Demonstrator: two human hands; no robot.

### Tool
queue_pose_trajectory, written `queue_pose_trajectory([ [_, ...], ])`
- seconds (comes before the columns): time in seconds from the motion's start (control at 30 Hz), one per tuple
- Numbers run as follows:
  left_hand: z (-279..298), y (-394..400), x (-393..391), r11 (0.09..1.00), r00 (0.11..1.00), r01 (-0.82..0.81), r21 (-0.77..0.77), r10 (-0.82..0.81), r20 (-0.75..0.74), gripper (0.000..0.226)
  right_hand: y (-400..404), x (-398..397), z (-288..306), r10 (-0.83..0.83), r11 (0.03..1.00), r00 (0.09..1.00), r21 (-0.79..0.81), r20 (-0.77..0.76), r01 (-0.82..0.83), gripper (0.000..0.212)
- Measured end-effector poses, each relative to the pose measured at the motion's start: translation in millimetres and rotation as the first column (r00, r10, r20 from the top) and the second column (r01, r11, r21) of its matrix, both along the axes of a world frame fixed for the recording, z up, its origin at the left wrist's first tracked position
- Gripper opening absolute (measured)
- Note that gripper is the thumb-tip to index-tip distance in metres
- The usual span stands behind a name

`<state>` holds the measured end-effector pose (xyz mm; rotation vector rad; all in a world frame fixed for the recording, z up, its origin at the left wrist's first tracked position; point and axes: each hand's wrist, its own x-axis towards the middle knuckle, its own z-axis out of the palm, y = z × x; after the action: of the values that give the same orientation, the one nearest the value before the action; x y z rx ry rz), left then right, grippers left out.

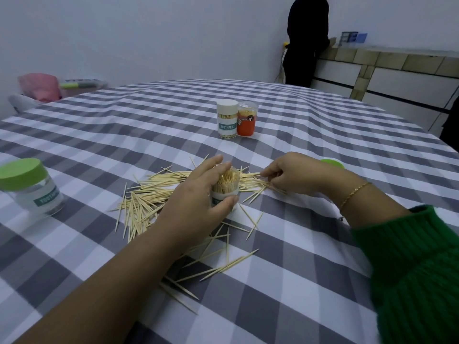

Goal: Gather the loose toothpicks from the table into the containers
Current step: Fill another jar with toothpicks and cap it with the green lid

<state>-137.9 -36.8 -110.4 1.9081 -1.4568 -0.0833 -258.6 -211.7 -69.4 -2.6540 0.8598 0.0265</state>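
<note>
Many loose toothpicks (pixel 146 194) lie scattered on the grey-and-white checked tablecloth (pixel 298 269), in the middle of the table. My left hand (pixel 198 194) grips an open clear toothpick container (pixel 226 187), upright and packed with toothpicks. My right hand (pixel 295 175) rests just to its right, fingers curled and pinching a few toothpicks (pixel 255 181) that lie on the cloth. A green lid (pixel 332 163) peeks out behind my right wrist.
A clear jar with a green lid (pixel 27 187) stands at the left. A white-capped toothpick container (pixel 226 119) and an orange one (pixel 247 119) stand together further back. A person in black (pixel 305 40) stands by a counter at the far right.
</note>
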Motion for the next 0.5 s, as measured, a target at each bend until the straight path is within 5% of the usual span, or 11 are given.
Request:
queue_pose_trajectory([
  [0.23,0,0,1,1.0,1.0,-0.001,0.004,0.001,0.001,0.063,-1,-4,1,-0.052,0.999,0.979,-0.021,-0.195,0.049,0.026],
  [0.5,0,0,1,1.0,1.0,0.0,0.013,0.0,0.016,0.064,9,11,-9,-0.003,0.991,1.0,-0.134,-0.023,0.0,0.031],
])
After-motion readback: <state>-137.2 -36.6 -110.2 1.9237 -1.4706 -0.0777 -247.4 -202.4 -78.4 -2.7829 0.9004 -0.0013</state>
